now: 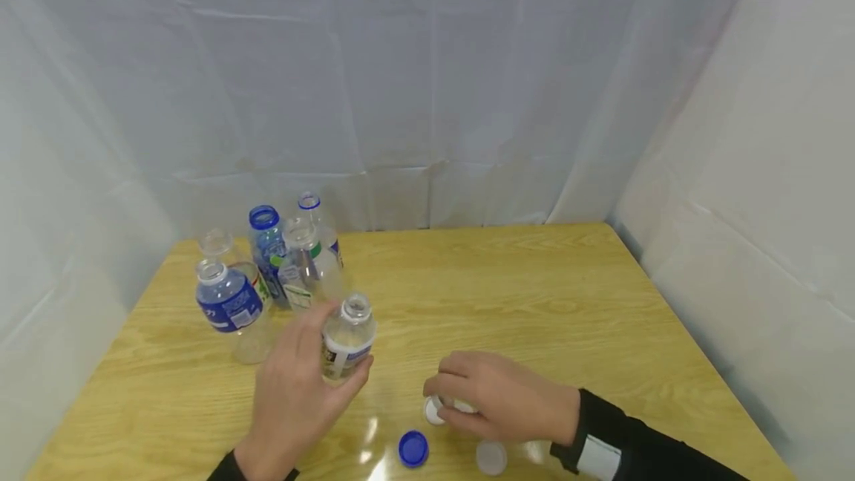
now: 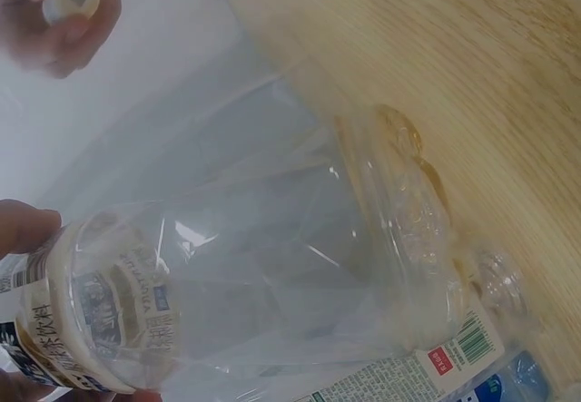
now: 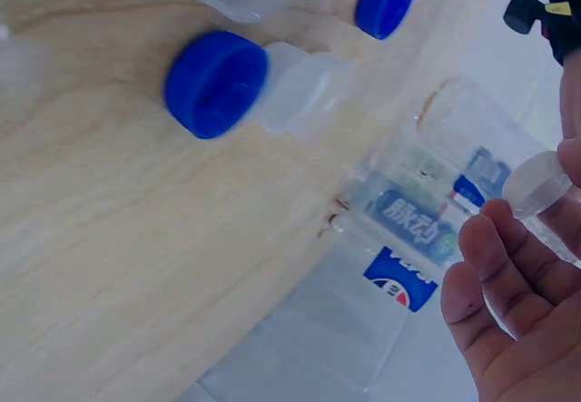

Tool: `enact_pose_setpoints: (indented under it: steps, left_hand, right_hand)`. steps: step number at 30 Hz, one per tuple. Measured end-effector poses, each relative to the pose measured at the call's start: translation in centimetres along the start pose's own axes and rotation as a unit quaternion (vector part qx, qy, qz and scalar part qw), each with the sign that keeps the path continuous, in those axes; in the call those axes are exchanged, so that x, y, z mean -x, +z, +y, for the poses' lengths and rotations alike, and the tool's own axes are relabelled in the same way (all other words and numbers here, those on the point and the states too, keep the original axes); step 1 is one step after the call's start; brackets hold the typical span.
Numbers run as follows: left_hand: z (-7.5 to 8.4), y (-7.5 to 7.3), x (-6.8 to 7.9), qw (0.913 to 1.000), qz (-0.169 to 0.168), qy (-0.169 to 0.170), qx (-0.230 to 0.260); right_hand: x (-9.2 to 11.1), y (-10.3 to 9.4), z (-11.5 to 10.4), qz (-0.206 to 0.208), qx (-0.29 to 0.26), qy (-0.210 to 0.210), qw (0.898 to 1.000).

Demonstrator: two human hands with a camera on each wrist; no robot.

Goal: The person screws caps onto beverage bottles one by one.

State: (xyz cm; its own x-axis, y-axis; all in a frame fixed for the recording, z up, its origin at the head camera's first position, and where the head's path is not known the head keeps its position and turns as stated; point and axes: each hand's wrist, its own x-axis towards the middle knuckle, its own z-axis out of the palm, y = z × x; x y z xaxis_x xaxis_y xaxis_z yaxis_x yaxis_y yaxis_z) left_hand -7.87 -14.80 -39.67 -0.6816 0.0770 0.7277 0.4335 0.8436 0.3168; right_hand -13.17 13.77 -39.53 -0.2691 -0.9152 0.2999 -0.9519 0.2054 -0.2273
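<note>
My left hand (image 1: 297, 392) grips a clear plastic bottle (image 1: 349, 336) around its labelled upper part. The bottle's mouth is uncapped and points up, leaning slightly. In the left wrist view, its clear body (image 2: 263, 266) fills the middle, with fingers and thumb around the label at the lower left. Between thumb and fingertips, my right hand (image 1: 504, 396) pinches a white bottle cap (image 3: 536, 184), low over the table and to the right of the bottle. A blue cap (image 1: 413, 449) and a whitish cap (image 1: 491, 459) lie on the table near that hand.
Several uncapped bottles stand together at the left, among them one with a blue label (image 1: 230, 306), a blue-tinted one (image 1: 266, 247) and a clear one (image 1: 310, 266). Another blue cap (image 3: 216, 84) shows in the right wrist view. White sheeting (image 1: 427, 95) surrounds the wooden table (image 1: 534, 280).
</note>
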Motion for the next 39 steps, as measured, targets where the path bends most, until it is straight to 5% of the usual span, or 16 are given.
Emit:
enact_pose_setpoints:
  steps: [21,30,39]
  left_hand:
    - [1.4,0.5,0.1,0.9995,-0.016,0.026,0.0]
    - [2.1,0.5,0.1,0.9989,-0.023,0.04,0.004]
    - [2.3,0.6,0.2,0.9986,-0.026,0.046,0.012]
  right_hand:
    - [-3.3,-4.0,-0.3,0.117,-0.072,-0.036,0.99]
    - [-4.4,-4.8,-0.4,0.185,-0.026,-0.069,0.98]
    - [-5.0,-5.8,-0.6,0.208,-0.053,-0.071,0.974]
